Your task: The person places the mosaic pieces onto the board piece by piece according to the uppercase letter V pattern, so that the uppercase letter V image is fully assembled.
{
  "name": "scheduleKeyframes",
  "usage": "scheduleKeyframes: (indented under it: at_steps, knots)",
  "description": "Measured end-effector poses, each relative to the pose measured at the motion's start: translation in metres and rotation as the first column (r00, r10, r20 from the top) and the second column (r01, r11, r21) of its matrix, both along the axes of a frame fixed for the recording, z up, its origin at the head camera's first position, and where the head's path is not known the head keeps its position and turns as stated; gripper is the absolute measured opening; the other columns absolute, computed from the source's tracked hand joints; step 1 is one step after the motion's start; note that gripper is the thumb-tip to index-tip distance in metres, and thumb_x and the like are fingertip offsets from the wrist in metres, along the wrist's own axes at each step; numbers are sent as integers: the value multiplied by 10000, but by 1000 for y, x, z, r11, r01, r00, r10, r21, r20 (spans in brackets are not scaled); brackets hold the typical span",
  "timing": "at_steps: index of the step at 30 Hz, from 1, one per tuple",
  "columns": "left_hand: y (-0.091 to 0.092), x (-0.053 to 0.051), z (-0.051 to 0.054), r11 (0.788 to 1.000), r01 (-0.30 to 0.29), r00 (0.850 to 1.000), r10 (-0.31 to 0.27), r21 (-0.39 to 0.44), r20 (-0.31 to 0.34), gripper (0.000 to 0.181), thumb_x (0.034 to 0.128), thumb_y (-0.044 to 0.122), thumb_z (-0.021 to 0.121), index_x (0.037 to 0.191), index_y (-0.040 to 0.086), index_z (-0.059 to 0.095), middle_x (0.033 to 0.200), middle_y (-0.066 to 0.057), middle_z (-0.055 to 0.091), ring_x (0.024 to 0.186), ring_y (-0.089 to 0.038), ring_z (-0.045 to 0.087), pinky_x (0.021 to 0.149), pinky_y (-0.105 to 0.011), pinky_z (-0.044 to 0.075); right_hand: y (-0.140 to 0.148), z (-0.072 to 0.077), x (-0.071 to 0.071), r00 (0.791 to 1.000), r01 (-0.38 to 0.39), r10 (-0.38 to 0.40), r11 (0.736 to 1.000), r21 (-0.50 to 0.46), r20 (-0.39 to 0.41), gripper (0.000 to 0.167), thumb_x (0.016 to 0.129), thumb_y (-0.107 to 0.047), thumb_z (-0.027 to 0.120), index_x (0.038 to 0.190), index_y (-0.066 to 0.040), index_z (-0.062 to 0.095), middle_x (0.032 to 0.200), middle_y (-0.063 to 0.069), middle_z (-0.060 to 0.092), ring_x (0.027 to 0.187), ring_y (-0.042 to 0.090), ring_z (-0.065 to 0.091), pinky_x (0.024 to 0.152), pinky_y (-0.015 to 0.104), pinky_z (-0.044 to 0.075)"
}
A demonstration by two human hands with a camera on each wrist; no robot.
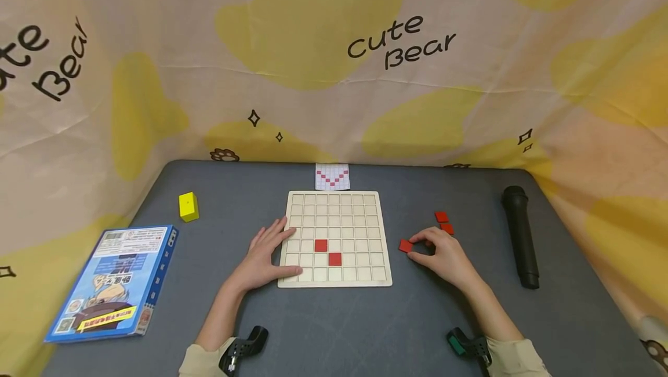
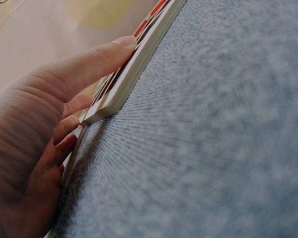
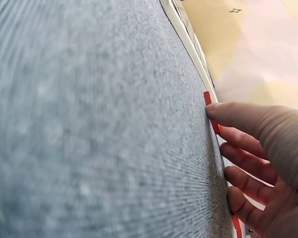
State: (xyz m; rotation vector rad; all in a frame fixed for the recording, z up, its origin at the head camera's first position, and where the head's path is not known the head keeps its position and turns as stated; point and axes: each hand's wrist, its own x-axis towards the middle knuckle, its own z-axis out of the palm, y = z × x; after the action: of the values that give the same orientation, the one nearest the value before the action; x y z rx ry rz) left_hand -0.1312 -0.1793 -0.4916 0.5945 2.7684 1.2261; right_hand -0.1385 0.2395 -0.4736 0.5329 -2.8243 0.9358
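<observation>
A pale square board point(image 1: 308, 279) with a grid of shallow cells lies mid-table; two red tiles point(image 1: 320, 245) sit in its cells, diagonal to one another. My left hand point(image 1: 266, 255) rests on the board's left edge, thumb and fingers spread; in the left wrist view its thumb lies on the board's rim point(image 2: 120, 94). To the right of the board my right hand point(image 1: 443, 256) pinches a red tile point(image 1: 405, 246) between thumb and index finger, also seen in the right wrist view as a red tile point(image 3: 207, 98). Two more red tiles point(image 1: 441, 216) lie behind that hand.
A small card point(image 1: 332, 177) with a pink V-shaped pattern lies behind the board. At the right is a black microphone point(image 1: 521, 238). On the left stand a yellow block point(image 1: 188, 206) and a blue box point(image 1: 109, 284). A patterned cloth point(image 1: 313, 46) hangs around the table.
</observation>
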Motion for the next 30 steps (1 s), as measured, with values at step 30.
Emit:
scheduleKeyframes:
  at_steps: [30]
  knots:
    - [1,1,3,1000,9,1000,-9,-3,12,981,762,426,811,1518,33,324,1605,-151,184,1478,-319,118,1148,-528,14,-130,5,-23,990,-83,105,974,-209,97,212,796,-200,808,991,-182,727,986,-39,662,878,125,596,802,317,509]
